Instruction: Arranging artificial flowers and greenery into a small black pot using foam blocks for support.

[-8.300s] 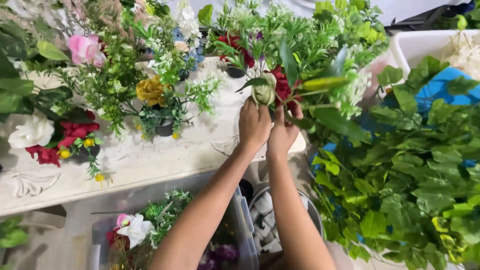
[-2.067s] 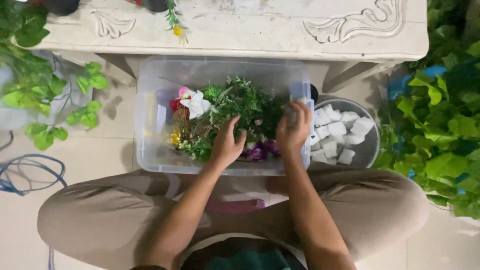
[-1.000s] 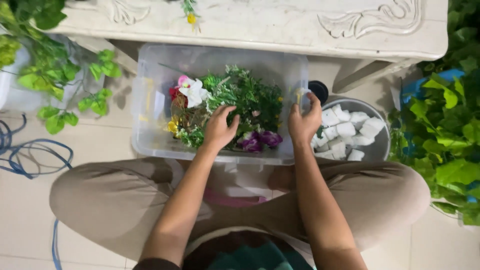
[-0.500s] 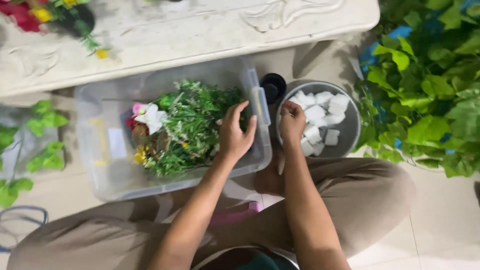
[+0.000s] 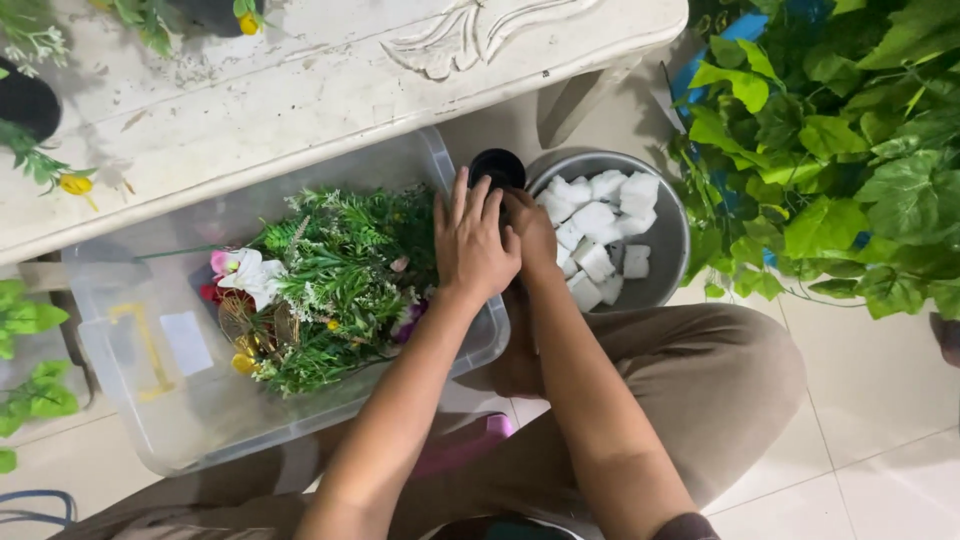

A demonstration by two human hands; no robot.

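My left hand [image 5: 470, 245] lies flat over the right end wall of a clear plastic bin [image 5: 150, 400], with its fingertips at a small black pot [image 5: 497, 165]. My right hand [image 5: 532, 228] is pressed against it, just below the pot and at the rim of a metal bowl [image 5: 672, 240]. The right fingers are hidden behind the left hand. The bin holds artificial green sprigs [image 5: 340, 280], a white and pink flower [image 5: 245, 272] and small yellow blooms. The bowl holds several white foam blocks [image 5: 595, 225].
A white carved table [image 5: 300, 90] runs along the top, with dark pots and yellow flowers on it. Leafy green vines [image 5: 830, 160] crowd the right side. My legs in tan trousers [image 5: 720, 380] fold around the bin on the tiled floor. More leaves [image 5: 30, 360] lie at left.
My left hand has slid right from the greenery to the bin's right end, by the black pot. My right hand has come off the foam blocks to meet it. The view has shifted.
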